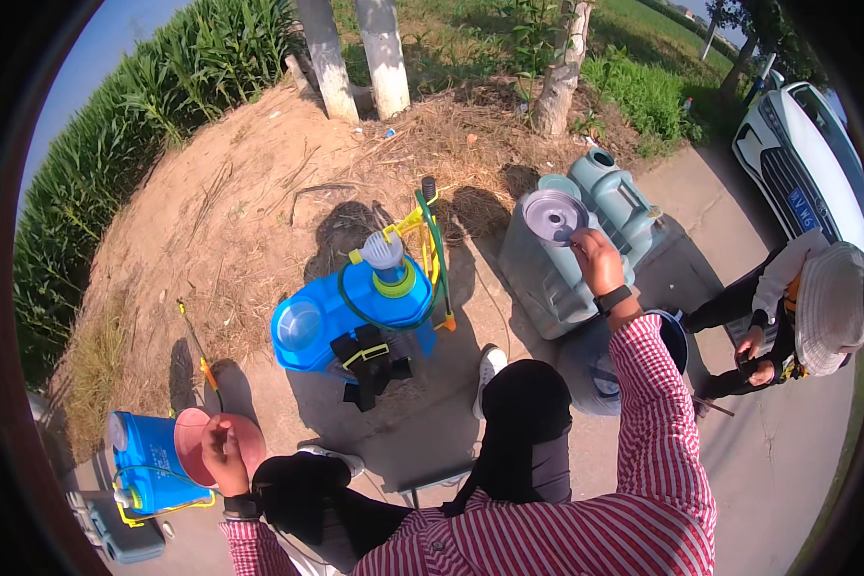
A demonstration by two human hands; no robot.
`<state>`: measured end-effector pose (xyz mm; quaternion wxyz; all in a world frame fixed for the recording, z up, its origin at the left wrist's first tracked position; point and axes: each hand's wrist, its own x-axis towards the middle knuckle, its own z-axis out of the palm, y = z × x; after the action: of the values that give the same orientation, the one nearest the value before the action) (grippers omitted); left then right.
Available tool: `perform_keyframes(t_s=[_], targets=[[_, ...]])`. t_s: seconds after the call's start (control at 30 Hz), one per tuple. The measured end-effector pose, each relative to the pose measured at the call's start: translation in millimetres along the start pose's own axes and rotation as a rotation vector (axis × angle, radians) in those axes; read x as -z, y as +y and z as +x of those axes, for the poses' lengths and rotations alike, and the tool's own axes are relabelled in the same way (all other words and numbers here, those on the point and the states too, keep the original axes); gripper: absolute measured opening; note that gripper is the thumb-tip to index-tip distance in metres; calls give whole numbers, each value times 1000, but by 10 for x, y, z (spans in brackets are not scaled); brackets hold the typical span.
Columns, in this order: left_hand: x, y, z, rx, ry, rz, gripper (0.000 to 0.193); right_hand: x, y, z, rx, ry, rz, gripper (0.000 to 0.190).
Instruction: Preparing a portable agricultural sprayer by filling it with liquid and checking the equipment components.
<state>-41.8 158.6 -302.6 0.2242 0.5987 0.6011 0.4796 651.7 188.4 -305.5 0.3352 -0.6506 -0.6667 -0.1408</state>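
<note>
My right hand (596, 263) pinches the rim of a shallow, round grey plastic piece (547, 209) with a hole in its middle. It is over the top of a grey-green plastic jerry can (540, 266). My left hand (225, 461), fingers bent, overlaps a pink plastic basin (191, 439); whether it grips the basin is unclear. Between my hands, a blue knapsack sprayer (309, 320) stands on the ground. It has a clear-and-white capped neck (387, 255), black straps (367, 360), a green hose and a yellow lever (421, 223).
Another jerry can (619, 194) lies behind the first. A dark bucket (673, 338) and a blue drum (594, 381) are near my right arm. A second sprayer (147, 457) and a spray lance (205, 367) are at left. A person in a hat (828, 309) crouches at right, near a white car (806, 158).
</note>
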Motion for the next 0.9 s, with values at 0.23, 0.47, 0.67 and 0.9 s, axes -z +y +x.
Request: perform_keyframes(t_s=[0.23,0.47,0.67,0.9], targets=[[-974,1067,-167,-262,-348,-71,22,1032,-1635,-275,304,14,94,23],[-1106,1870,-707,142,-562,-731,29,1053,-2749,-663,467,8,377,27],[-668,1619,-1087,472,-585,-1038,29,941,-3322,-983,494,-28,564,32],[-329,1619,-1138,322,-555,-852,25,1154,-3557,-952,515,-298,561,37]])
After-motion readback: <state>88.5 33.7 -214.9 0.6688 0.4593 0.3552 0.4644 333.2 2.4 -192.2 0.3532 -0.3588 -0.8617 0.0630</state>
